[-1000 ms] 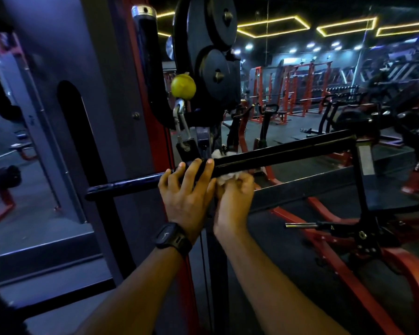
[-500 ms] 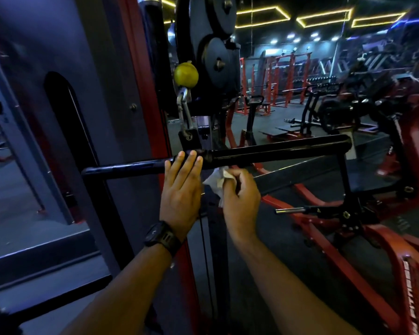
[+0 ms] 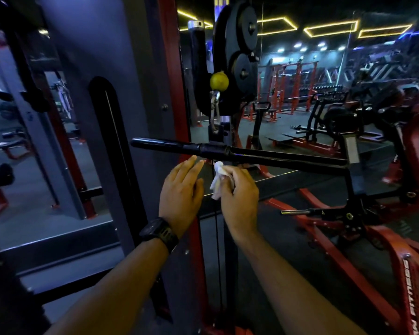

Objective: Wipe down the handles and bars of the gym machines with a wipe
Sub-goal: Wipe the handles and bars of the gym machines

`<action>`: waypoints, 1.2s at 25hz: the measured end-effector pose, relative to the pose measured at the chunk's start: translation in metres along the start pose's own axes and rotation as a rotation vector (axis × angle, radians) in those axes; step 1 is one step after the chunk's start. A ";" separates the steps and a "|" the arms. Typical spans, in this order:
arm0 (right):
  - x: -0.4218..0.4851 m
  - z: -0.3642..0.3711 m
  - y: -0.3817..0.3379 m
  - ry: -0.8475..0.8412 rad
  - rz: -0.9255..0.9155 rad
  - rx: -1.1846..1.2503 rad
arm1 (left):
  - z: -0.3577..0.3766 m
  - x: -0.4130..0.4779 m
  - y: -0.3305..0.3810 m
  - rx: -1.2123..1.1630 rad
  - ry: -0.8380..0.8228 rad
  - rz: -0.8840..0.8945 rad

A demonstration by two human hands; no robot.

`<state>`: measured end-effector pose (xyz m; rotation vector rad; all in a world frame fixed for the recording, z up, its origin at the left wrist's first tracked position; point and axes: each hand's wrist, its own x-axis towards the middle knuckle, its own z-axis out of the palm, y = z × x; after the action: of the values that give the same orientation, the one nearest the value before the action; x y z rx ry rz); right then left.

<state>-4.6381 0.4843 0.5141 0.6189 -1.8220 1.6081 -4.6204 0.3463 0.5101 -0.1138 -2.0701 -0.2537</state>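
Close below the camera, a dark watch (image 3: 159, 232) sits on the left wrist. Just above it, the left hand (image 3: 180, 189) has its fingers (image 3: 190, 166) straight and together, holding nothing, with the tips just under a black bar (image 3: 276, 158). Whether they touch it I cannot tell; the hand looks placed to steady the bar. Beside it, the right hand (image 3: 240, 192) curls its fingers round a crumpled white wipe (image 3: 218, 177), held just beneath the bar's middle and probably bunched to make a firm pad for rubbing. The bar hangs level from a metal clip (image 3: 214, 110) under a yellow ball (image 3: 219, 80), beside black weight plates (image 3: 242, 52). To the right, a red frame (image 3: 373, 286) bears white letters reading "FITNESS"; anything before them is cut off.
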 end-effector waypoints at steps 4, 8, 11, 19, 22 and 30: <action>-0.007 0.013 -0.017 0.060 -0.032 -0.004 | -0.034 -0.001 -0.012 0.051 -0.039 0.041; 0.007 0.030 -0.036 0.085 -0.042 -0.027 | -0.058 0.012 -0.034 0.040 -0.049 -0.013; 0.027 0.052 -0.047 0.094 -0.126 -0.153 | -0.063 0.033 -0.064 0.004 -0.051 0.005; 0.065 0.123 -0.058 0.228 -0.348 -0.532 | -0.042 0.098 -0.156 -0.170 -0.142 0.160; 0.076 0.137 -0.062 0.262 -0.375 -0.696 | -0.026 0.119 -0.173 -0.233 -0.155 0.234; 0.115 0.156 -0.035 0.327 -0.555 -1.075 | 0.048 0.180 -0.190 -0.499 -0.204 0.359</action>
<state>-4.7164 0.3315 0.6108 0.2727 -1.7311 0.2317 -4.7848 0.1681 0.6187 -0.8341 -2.0985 -0.5484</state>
